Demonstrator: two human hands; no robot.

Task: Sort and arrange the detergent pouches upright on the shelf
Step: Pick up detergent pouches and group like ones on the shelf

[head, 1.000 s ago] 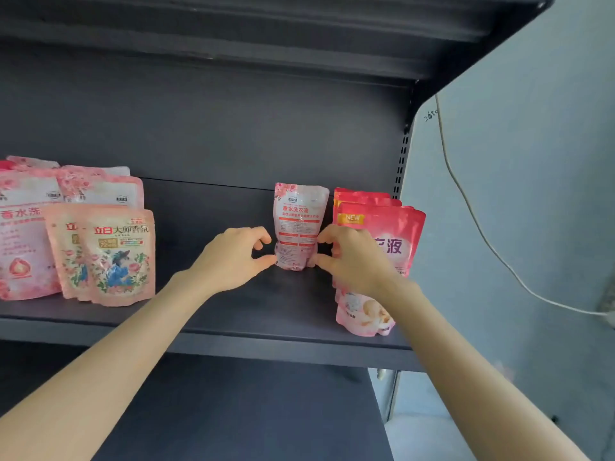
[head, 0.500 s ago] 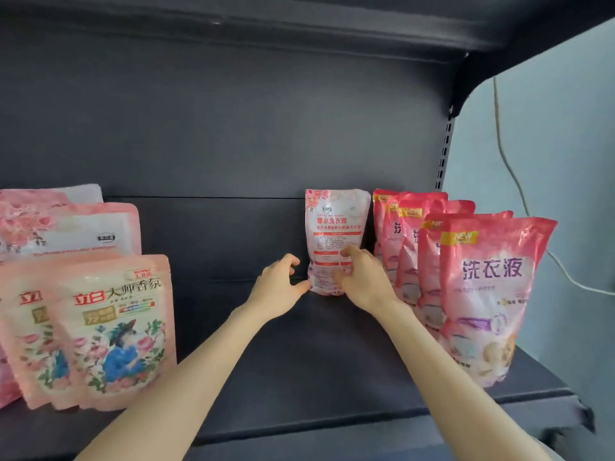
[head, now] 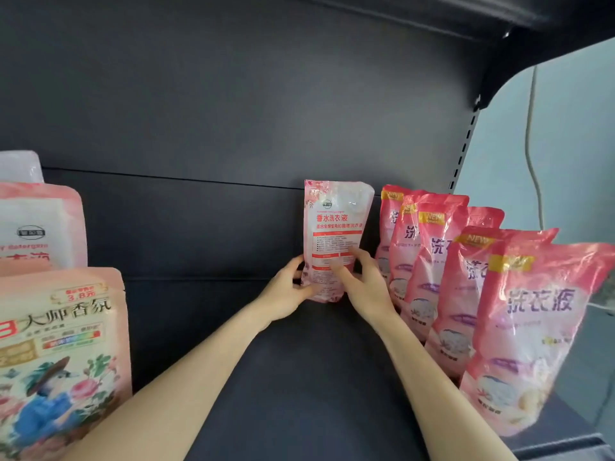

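Head view: left hand (head: pixel 286 296) and right hand (head: pixel 361 287) grip the pale pink pouch (head: pixel 334 234) low on both sides — fingers curled round it, likely steadying it upright against the shelf (head: pixel 299 377) back, beside the red-pink row (head: pixel 466 287).

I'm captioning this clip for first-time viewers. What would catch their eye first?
The left hand and right hand hold a pale pink pouch upright at the back of the dark shelf, near the middle. A row of brighter pink pouches stands just to its right, running toward the camera, and a floral pouch fills the near left corner.
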